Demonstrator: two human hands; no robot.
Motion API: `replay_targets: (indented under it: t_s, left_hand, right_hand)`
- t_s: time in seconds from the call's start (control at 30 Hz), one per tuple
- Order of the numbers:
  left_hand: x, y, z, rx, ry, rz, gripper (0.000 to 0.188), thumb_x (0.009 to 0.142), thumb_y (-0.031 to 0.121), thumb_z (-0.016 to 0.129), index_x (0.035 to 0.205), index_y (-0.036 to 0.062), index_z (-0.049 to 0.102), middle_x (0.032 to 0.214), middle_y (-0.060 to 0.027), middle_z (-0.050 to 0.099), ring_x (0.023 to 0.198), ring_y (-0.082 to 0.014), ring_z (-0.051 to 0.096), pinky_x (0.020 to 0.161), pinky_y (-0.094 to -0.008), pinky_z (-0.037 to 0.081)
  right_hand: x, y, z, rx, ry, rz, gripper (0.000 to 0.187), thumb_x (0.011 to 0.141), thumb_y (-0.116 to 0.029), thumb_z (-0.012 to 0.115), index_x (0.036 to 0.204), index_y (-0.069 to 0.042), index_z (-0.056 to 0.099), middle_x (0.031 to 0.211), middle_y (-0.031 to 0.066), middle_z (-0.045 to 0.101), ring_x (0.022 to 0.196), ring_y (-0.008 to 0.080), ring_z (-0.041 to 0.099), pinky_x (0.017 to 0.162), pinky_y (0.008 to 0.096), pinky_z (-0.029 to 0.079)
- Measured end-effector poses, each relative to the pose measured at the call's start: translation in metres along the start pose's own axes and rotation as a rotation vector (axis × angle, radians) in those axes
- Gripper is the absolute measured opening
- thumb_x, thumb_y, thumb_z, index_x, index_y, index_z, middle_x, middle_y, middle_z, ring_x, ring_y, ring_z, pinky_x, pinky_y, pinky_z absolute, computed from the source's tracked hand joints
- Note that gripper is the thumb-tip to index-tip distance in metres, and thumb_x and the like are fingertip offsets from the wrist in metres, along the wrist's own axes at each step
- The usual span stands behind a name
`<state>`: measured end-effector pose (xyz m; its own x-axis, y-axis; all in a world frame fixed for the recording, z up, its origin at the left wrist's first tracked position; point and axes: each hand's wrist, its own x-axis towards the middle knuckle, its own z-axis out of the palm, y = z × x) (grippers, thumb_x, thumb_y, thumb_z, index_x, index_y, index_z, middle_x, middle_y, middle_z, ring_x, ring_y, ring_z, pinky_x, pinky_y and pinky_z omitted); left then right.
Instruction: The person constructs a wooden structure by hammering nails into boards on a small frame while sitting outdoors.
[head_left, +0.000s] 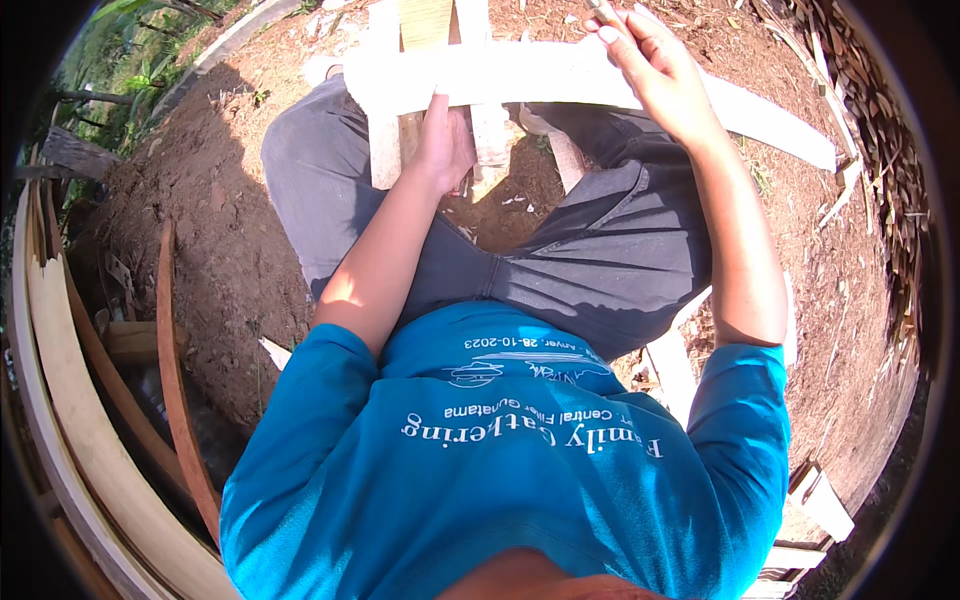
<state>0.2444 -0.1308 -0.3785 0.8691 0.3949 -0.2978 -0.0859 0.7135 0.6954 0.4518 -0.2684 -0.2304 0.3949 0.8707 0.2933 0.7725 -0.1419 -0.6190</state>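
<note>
A long pale board (520, 75), washed out by bright sun, lies crosswise in front of my knees and narrows towards its right end. My left hand (445, 150) grips the board's near edge, the thumb on top and the fingers curled lower down. Over the right part of the board, my right hand (660, 70) is closed on a thin, light brown stick-like thing (602, 10). The top edge of the picture cuts it off, so I cannot tell its kind. Upright-running wooden pieces (385, 150) pass beneath the board between my legs.
Long curved planks (95, 390) lean at the left, with a reddish-brown strip (170, 350) beside them. Brown soil (220, 200) with scattered chips surrounds me. A heap of dry strips (890, 150) runs along the right. Wood offcuts (825, 505) lie at lower right.
</note>
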Motion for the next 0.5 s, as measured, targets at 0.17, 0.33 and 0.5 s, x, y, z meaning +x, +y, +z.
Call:
replay_targets:
  t_s: [0.17,0.33,0.5]
  left_hand:
    - [0.007,-0.006,-0.001,0.008,0.039,-0.044,0.072,0.103,0.062,0.029,0.134,0.0026,0.053,0.117,-0.0162,0.065,0.106,-0.0273,0.066,0.092,-0.0461,0.054]
    - [-0.008,-0.005,0.000,-0.054,0.118,-0.008,0.066,0.101,0.060,0.037,0.129,0.0038,0.055,0.113,-0.0192,0.065,0.099,-0.0311,0.068,0.081,-0.0536,0.058]
    - [-0.004,-0.016,0.000,-0.080,0.095,-0.015,0.067,0.100,0.063,0.040,0.134,0.0062,0.052,0.116,-0.0212,0.063,0.098,-0.0336,0.067,0.083,-0.0542,0.058]
  right_hand:
    - [-0.005,-0.016,-0.009,0.146,0.136,0.110,0.028,0.101,-0.030,0.060,0.114,-0.007,0.067,0.078,-0.0058,0.051,0.070,0.0082,0.048,0.059,0.0269,0.040]
    - [-0.018,-0.057,-0.027,0.339,-0.014,0.460,0.029,0.102,-0.030,0.059,0.121,-0.009,0.064,0.081,-0.0050,0.053,0.070,0.0063,0.045,0.059,0.0243,0.038]
    - [-0.034,-0.041,-0.005,0.450,0.008,0.450,0.024,0.104,-0.032,0.056,0.117,-0.014,0.066,0.074,-0.0078,0.048,0.058,0.0009,0.040,0.050,0.0201,0.034]
